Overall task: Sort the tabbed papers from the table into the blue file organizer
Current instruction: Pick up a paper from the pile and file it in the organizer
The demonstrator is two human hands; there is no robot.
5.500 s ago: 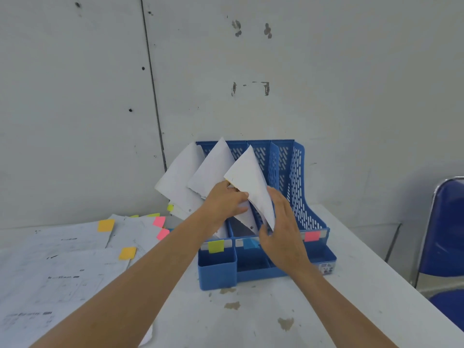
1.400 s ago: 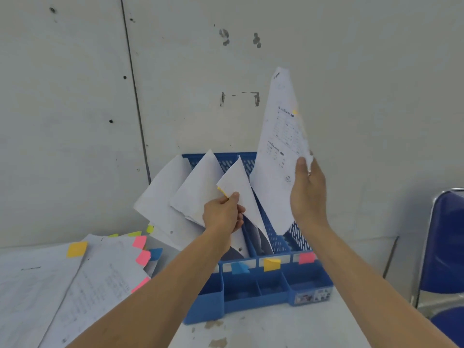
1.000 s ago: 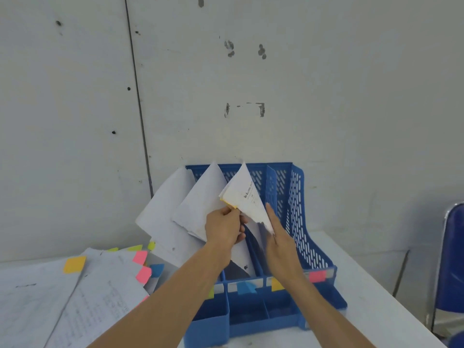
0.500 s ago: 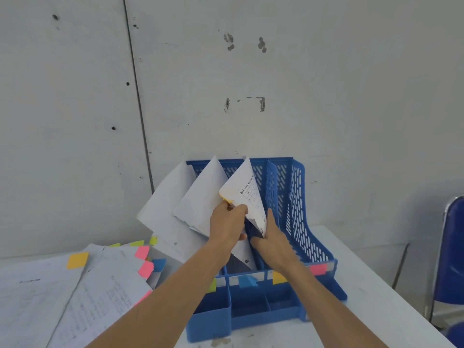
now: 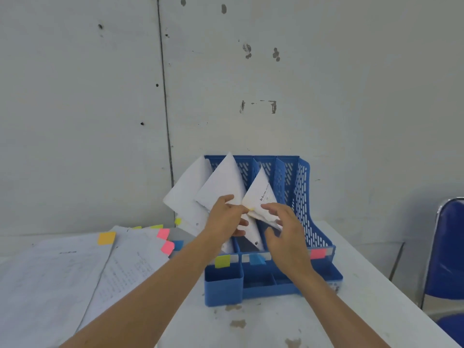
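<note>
The blue file organizer (image 5: 302, 197) stands on the white table against the wall, with yellow, blue and pink tabs on its front rail. White sheets lean out of three of its slots. My left hand (image 5: 227, 217) pinches the orange-tabbed corner of the printed sheet (image 5: 261, 194) standing in the third slot. My right hand (image 5: 286, 234) hovers just right of that sheet with its fingers loosely curved, and I cannot see them closing on anything. More tabbed papers (image 5: 130, 262) lie fanned out on the table at the left.
The white table (image 5: 263, 325) has stained patches in front of the organizer. A blue chair (image 5: 449, 249) stands beyond the table's right edge. A grey wall rises directly behind the organizer.
The sheet my right hand held up has gone down into the third slot. My right hand has since drawn back out of the slot, while my left hand keeps pinching the sheet's corner.
</note>
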